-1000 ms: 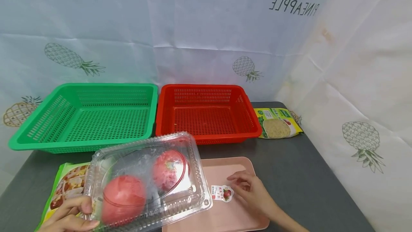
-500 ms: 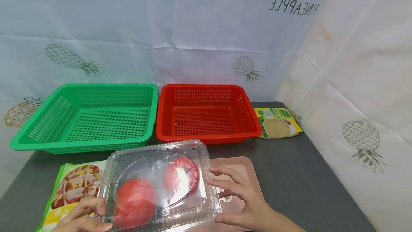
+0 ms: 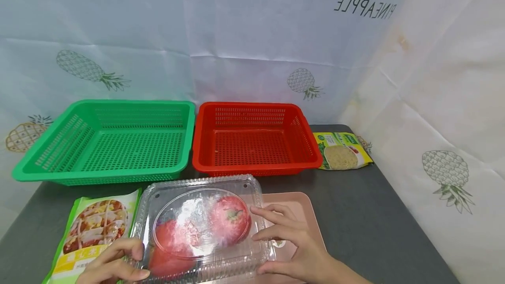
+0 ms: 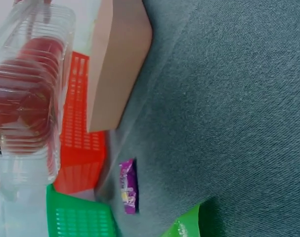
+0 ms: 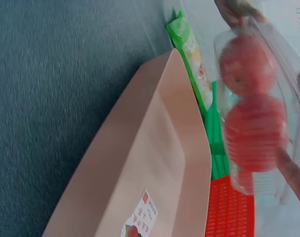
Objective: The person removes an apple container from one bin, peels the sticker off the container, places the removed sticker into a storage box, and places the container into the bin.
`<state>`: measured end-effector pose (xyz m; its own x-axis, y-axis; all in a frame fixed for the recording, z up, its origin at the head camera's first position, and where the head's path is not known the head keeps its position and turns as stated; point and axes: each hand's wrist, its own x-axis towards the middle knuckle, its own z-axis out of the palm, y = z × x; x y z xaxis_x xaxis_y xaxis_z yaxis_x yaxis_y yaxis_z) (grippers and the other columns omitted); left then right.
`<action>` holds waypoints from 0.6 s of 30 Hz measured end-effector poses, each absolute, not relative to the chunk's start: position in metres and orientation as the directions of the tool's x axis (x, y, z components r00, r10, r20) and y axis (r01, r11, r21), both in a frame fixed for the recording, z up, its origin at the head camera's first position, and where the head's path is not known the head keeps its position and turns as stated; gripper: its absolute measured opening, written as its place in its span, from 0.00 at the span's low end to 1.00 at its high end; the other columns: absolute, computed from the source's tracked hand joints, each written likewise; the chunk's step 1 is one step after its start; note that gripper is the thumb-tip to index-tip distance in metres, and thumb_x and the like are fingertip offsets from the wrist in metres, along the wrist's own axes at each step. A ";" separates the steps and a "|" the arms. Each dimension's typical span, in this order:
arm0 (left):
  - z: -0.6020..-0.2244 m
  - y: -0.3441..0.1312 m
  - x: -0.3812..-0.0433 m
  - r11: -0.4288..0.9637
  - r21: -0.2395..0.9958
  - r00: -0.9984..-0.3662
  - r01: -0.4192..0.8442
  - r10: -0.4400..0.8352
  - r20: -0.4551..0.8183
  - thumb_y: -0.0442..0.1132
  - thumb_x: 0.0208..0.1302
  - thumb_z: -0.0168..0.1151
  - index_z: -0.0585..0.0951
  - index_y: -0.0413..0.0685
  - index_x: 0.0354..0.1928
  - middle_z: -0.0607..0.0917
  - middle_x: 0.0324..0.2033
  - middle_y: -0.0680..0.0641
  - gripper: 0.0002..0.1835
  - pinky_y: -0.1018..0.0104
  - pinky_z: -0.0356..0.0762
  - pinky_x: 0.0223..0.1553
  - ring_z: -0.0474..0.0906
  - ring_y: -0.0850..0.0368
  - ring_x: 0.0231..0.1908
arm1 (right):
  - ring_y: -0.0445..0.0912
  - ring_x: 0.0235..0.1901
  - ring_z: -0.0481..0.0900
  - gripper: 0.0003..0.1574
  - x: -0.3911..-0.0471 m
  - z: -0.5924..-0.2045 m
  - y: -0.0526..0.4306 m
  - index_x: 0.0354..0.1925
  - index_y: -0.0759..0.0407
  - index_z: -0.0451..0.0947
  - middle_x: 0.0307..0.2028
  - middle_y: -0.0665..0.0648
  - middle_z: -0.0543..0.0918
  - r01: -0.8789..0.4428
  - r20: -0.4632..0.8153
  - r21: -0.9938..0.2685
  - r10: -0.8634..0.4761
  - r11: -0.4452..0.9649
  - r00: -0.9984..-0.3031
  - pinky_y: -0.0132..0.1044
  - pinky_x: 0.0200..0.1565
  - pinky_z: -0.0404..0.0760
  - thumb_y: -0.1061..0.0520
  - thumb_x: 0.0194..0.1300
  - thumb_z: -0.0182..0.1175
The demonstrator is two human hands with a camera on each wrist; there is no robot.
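Observation:
A lidded clear plastic clamshell box [image 3: 197, 182] is held up over the pink tray [image 3: 301, 203]. Two red tomatoes [image 3: 232, 220] show through its lid. At the box's left edge my left hand [image 3: 112, 264] pinches with thumb and fingers. My right hand [image 3: 301, 244] grips the opposite side, fingers spread along the lid's right edge and thumb near the front corner. A small white label with a red fruit printed on it [image 5: 144, 212] lies in the tray; in the head view the box and my right hand mostly cover it.
Behind stand a green basket [image 3: 134, 152] and a red basket [image 3: 248, 148]. A green food bag [image 3: 98, 222] lies left of the box, a yellow packet [image 3: 341, 152] at the back right. The left wrist view also shows a small purple packet [image 4: 128, 187].
My left hand has brought the box rightward, lower and more level. My right hand has left the label on the tray and come to the box's right edge.

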<state>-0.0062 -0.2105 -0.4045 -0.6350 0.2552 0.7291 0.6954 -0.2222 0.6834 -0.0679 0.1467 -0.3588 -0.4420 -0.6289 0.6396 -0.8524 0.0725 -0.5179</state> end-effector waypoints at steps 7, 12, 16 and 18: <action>-0.389 -0.213 -0.010 -0.066 0.749 -0.689 0.659 0.346 0.637 0.12 0.43 0.64 0.81 0.35 0.47 0.74 0.54 0.41 0.26 0.73 0.78 0.33 0.70 0.58 0.52 | 0.47 0.49 0.73 0.30 -0.065 -0.362 0.150 0.49 0.56 0.78 0.57 0.60 0.77 -0.804 0.607 -0.590 -0.617 0.070 -0.500 0.29 0.39 0.80 0.55 0.47 0.77; -0.377 -0.212 -0.015 0.116 0.703 -0.681 0.702 0.399 0.614 0.19 0.40 0.72 0.81 0.36 0.50 0.73 0.59 0.41 0.29 0.77 0.75 0.36 0.71 0.62 0.54 | 0.44 0.50 0.76 0.35 -0.061 -0.352 0.156 0.53 0.57 0.79 0.56 0.58 0.78 -0.725 0.525 -0.677 -0.605 0.129 -0.598 0.31 0.38 0.82 0.57 0.45 0.77; -0.371 -0.209 -0.024 0.067 0.609 -0.578 0.790 0.409 0.706 0.29 0.49 0.73 0.81 0.33 0.50 0.73 0.59 0.38 0.23 0.78 0.72 0.45 0.70 0.59 0.56 | 0.44 0.52 0.75 0.34 -0.058 -0.346 0.155 0.54 0.60 0.79 0.57 0.59 0.77 -0.649 0.469 -0.751 -0.592 0.123 -0.655 0.35 0.37 0.83 0.61 0.46 0.76; -0.370 -0.209 -0.026 0.024 0.597 -0.553 0.802 0.407 0.727 0.31 0.53 0.71 0.81 0.32 0.50 0.72 0.60 0.38 0.21 0.78 0.71 0.50 0.70 0.58 0.58 | 0.44 0.53 0.74 0.34 -0.058 -0.345 0.154 0.54 0.61 0.79 0.56 0.60 0.77 -0.621 0.458 -0.777 -0.585 0.102 -0.670 0.36 0.36 0.84 0.63 0.46 0.75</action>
<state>-0.0262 -0.2086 -0.3696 -0.5532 0.4071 0.7268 0.8019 0.0237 0.5970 -0.0581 0.1535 -0.3446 -0.6696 -0.5847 0.4579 -0.6207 0.1020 -0.7774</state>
